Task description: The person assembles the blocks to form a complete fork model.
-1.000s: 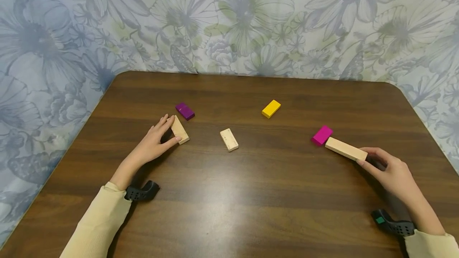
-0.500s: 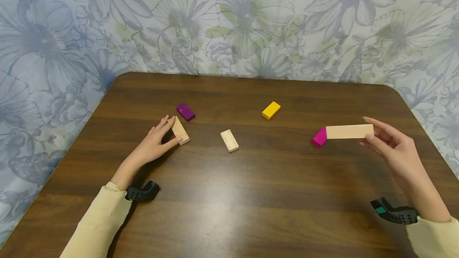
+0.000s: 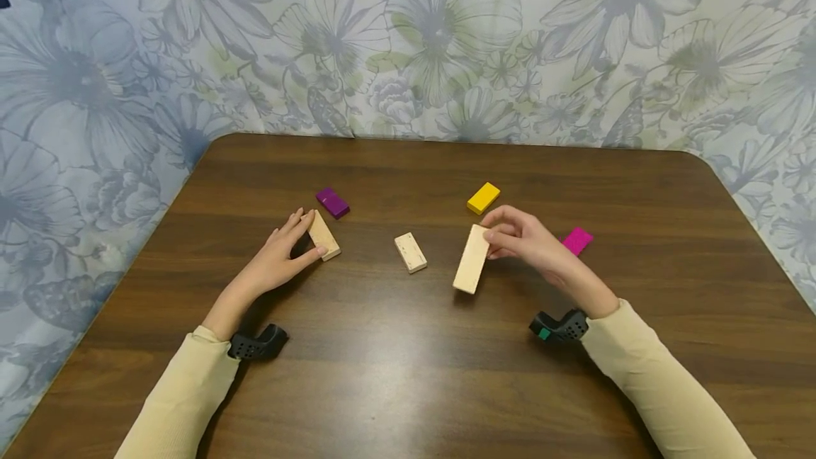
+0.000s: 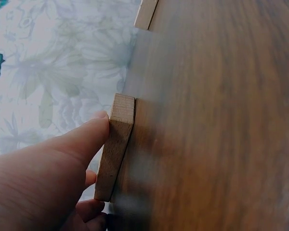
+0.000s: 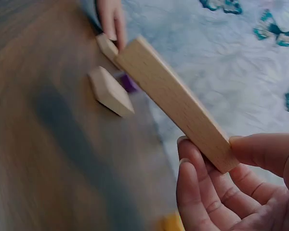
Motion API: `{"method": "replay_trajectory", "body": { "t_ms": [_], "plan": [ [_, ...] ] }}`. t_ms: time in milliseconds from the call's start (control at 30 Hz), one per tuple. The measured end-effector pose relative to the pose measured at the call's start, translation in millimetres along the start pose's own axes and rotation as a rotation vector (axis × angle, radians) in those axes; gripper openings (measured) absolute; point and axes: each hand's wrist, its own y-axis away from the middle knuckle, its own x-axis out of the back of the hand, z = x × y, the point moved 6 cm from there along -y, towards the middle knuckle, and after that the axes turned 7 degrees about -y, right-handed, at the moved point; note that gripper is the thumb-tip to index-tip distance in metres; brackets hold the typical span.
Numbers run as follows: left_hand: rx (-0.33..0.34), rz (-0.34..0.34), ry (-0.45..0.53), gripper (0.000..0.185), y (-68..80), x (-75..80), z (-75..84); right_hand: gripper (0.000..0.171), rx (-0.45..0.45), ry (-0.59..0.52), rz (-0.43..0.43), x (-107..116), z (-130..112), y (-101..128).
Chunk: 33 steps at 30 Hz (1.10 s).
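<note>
Over the brown wood-grain table, the right hand and the left hand are each gripping a block. Raised in the right hand's pinch, a long pale wooden block is running its long axis from the fingertips back toward the person. A shorter wooden block is resting between the left thumb and fingers. Between them, nearer the right hand's block, a speckled short block is lying flat.

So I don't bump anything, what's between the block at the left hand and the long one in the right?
In the head view, a short pale block lies on the table between the left block and the long block, touching neither.
</note>
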Motion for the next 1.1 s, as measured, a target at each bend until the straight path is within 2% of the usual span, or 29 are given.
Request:
{"method": "replay_trajectory", "body": {
  "t_ms": [100,200,367,533,733,867,1100],
  "plan": [
    [0.004,-0.005,0.004,0.075,-0.2,0.7,-1.1,0.028,-0.034,0.019,-0.077,-20.2,10.2,-12.2],
    [0.009,-0.004,-0.002,0.074,-1.6,-0.7,-1.6,0.026,-0.051,0.049,-0.102,-31.5,16.6,-16.4],
    [0.007,0.001,-0.006,0.075,-2.4,-0.2,-1.3,0.022,-0.058,0.124,-0.092,-39.7,23.3,-20.3],
    [0.001,0.0,-0.008,0.075,-1.8,-0.5,-1.8,0.019,-0.028,0.198,-0.072,-43.6,26.0,-27.6],
    [-0.006,0.003,-0.003,0.075,-2.6,-1.4,-0.8,0.029,-0.002,0.252,-0.098,-50.6,24.3,-35.8],
    [-0.002,-0.001,0.0,0.075,-2.3,-1.0,-0.7,0.035,0.022,0.345,-0.101,-54.2,23.3,-37.7],
    [-0.007,-0.015,-0.004,0.076,-2.2,-1.4,-2.8,0.03,0.082,0.443,-0.073,-58.4,21.4,-39.2]
  ]
}}
